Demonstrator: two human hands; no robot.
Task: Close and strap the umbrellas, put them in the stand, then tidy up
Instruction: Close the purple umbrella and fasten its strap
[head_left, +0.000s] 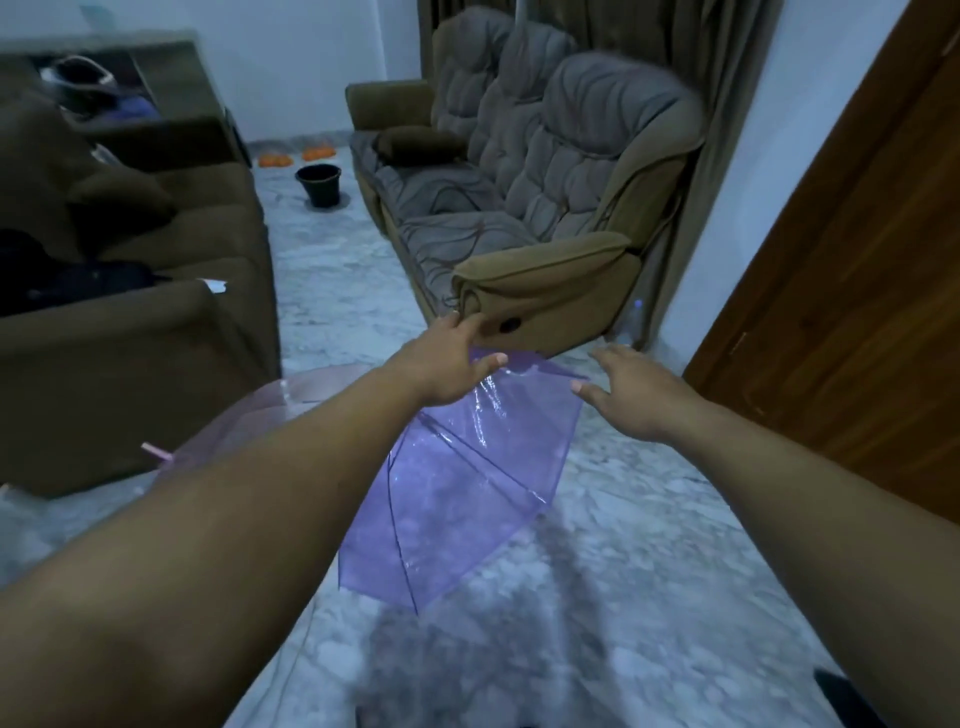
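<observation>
A: Where do we stand?

B: We have both arms stretched over the purple umbrella (467, 483), which lies open on the floor (649, 545) in front of the sofa (519, 208). Our left hand (447, 364) is at its far edge with fingers spread, the thumb lying on the plastic; we cannot tell if it grips anything.

A: And the right hand (628, 395)?

B: Spread too, holding nothing, just beside the canopy rim, likely so we can gather it from both sides.

A: The other one?

B: A pink umbrella (249, 415) lies open under our left forearm, by the brown couch (130, 338). The black bucket (318, 184) far down the floor may be the stand. Nothing is closed or strapped yet.
</observation>
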